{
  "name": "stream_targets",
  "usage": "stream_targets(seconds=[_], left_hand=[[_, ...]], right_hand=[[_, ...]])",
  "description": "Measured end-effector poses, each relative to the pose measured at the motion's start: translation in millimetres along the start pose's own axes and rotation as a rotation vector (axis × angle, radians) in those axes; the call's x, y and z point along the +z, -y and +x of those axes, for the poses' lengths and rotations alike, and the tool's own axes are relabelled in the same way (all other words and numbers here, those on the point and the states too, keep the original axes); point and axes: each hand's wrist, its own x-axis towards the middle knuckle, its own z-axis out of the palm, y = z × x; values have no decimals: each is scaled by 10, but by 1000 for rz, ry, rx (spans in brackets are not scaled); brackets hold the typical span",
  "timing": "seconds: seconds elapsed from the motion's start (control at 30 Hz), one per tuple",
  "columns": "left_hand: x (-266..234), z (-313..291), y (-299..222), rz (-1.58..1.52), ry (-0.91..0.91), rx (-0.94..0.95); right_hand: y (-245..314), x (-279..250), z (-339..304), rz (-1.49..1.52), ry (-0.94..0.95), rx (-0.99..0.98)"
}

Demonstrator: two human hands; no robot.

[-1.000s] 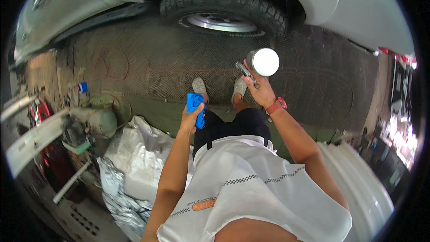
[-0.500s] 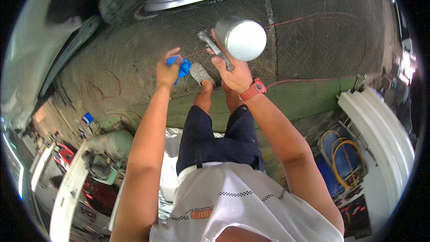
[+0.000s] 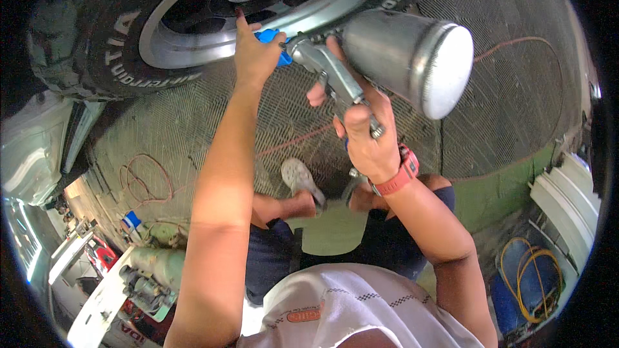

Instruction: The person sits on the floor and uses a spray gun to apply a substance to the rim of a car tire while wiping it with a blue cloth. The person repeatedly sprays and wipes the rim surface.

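Observation:
In my right hand (image 3: 373, 145) is a silver spray gun (image 3: 327, 67), with my fingers wrapped round its grip. Its large metal cup (image 3: 390, 51) tilts out to the right, showing a pale round end. My left hand (image 3: 253, 58) pinches a crumpled blue cloth (image 3: 284, 58) close to the gun's front end; whether cloth and gun touch I cannot tell. One left finger points out toward the vehicle wheel (image 3: 158, 42), which has a silver rim and a dark tyre with raised pale lettering. Both hands are in front of the rim's lower edge.
Ribbed dark matting (image 3: 174, 113) covers the floor, crossed by a thin red hose (image 3: 296, 138). A green tank with machinery (image 3: 148, 290) stands at lower left. White panels (image 3: 561, 196) and a coiled yellow hose (image 3: 538, 277) are at right.
I have crouched lower, and the wheel now appears larger and nearer. Both hands have moved forward to the rim, the spray gun turning so its side shows and coming next to the blue cloth.

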Motion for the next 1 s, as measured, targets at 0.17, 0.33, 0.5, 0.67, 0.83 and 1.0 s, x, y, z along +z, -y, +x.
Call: stream_targets(seconds=[0.17, 0.33, 0.5, 0.67, 0.83, 1.0], left_hand=[[277, 295, 42, 115, -260, 144], [136, 466, 246, 153, -290, 131], [-117, 456, 94, 217, -161, 228], [-244, 444, -105, 282, -109, 226], [-82, 376, -90, 371, -106, 315], [283, 249, -140, 384, -211, 344]], right_hand=[[-715, -7, 199, 118, -93, -73], [-998, 114, 393, 201, -103, -1], [-936, 213, 495, 239, -135, -31], [-939, 211, 561, 195, -124, -52], [-944, 235, 550, 199, -134, -58], [-988, 164, 573, 239, -192, -74]])
